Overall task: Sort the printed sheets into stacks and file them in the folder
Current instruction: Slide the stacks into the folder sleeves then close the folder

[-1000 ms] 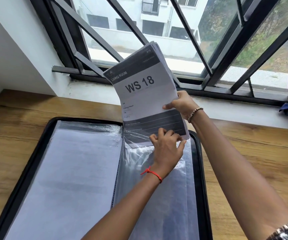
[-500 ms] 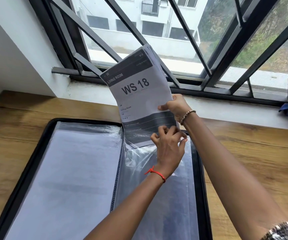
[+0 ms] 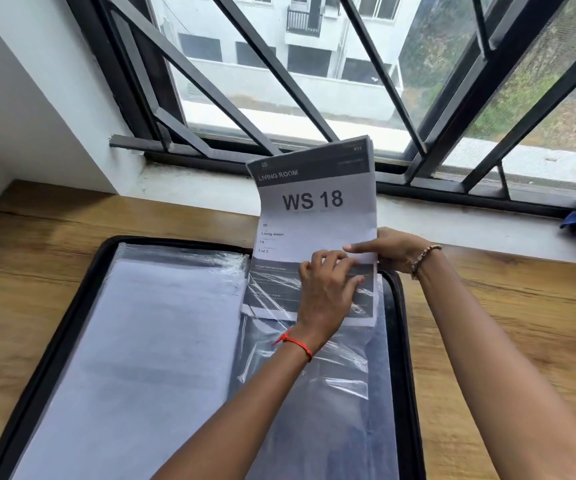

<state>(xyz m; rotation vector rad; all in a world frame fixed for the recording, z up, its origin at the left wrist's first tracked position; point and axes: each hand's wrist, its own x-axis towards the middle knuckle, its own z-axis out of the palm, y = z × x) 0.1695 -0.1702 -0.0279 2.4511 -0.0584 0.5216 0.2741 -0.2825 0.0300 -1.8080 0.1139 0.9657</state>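
Your right grip (image 3: 392,251) pinches one stack (image 3: 314,216) — "LIVING ROOM, WS 18, 2 of 3" — left grip (image 3: 328,289) clamps folder sleeve (image 3: 314,362).

The printed sheets (image 3: 317,216) are white with dark grey bands and bold black lettering, the folder (image 3: 72,306) has a black rim and clear, glossy sleeves (image 3: 331,393), the table (image 3: 504,323) shows brown wood grain, and a red thread (image 3: 295,342) circles the left wrist.

Possibly home, wooden desk (image 3: 487,323), barred window (image 3: 314,98)
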